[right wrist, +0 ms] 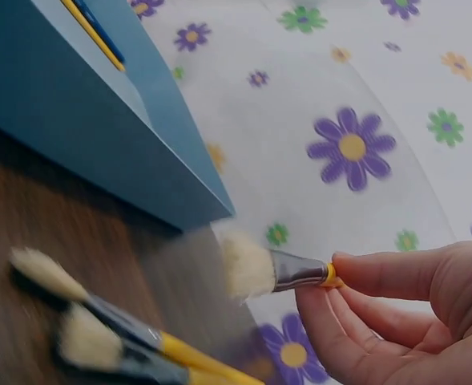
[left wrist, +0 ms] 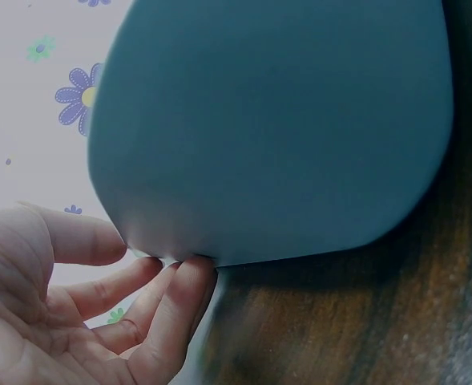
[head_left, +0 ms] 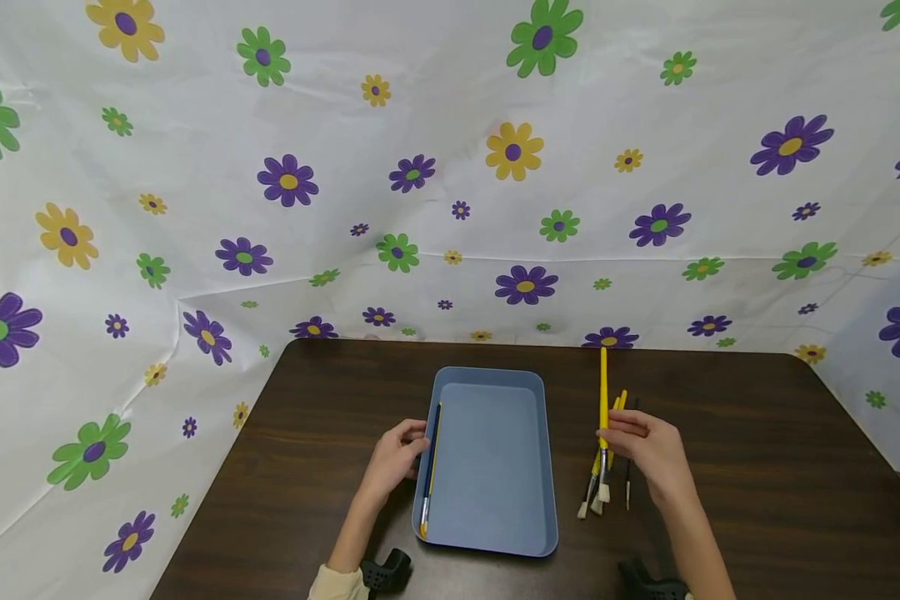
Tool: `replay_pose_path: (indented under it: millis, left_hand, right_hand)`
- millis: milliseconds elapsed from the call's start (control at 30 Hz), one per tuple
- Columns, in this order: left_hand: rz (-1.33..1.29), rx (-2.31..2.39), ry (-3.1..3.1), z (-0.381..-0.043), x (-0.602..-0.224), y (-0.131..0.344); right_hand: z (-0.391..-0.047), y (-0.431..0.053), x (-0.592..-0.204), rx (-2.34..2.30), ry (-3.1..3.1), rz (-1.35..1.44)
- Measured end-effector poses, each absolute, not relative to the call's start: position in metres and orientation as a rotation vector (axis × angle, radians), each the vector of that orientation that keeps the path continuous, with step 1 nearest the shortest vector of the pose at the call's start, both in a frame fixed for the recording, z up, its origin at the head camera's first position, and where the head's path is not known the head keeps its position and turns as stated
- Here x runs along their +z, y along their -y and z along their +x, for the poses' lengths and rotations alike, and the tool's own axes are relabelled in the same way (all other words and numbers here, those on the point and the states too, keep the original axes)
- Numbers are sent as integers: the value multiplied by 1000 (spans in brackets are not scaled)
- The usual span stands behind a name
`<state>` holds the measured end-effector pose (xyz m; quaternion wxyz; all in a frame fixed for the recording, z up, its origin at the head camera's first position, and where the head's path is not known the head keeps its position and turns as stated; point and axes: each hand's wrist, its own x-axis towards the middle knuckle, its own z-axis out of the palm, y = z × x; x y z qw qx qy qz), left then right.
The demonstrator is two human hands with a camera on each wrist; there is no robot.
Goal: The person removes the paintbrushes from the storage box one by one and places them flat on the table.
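The right hand [head_left: 651, 448] pinched a yellow brush [head_left: 603, 385] (probably light, best held mid-handle) right of the tray [head_left: 495, 467], which the left hand [head_left: 392, 460] gripped.

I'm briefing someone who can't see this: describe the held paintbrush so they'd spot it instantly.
On the dark brown wooden table, look right of the shallow blue-grey rectangular tray. There is the yellow paintbrush with pale bristles. Unlike the yellow-handled brushes beside it, it's pinched by the bare right hand.
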<state>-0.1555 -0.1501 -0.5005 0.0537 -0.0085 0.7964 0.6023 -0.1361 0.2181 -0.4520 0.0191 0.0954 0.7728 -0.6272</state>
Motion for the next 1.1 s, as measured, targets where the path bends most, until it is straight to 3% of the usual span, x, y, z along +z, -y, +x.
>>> replay_pose_path:
  millis: [400,1100]
  left_hand:
    - [-30,1841,-2404,-155,-500,150]
    - [-41,1835,-2411,-155,-499,150]
  right_hand:
    - [-135,-262,-462,-1883,-2431,364]
    - [-135,-294,-479,-1779,-2375,422]
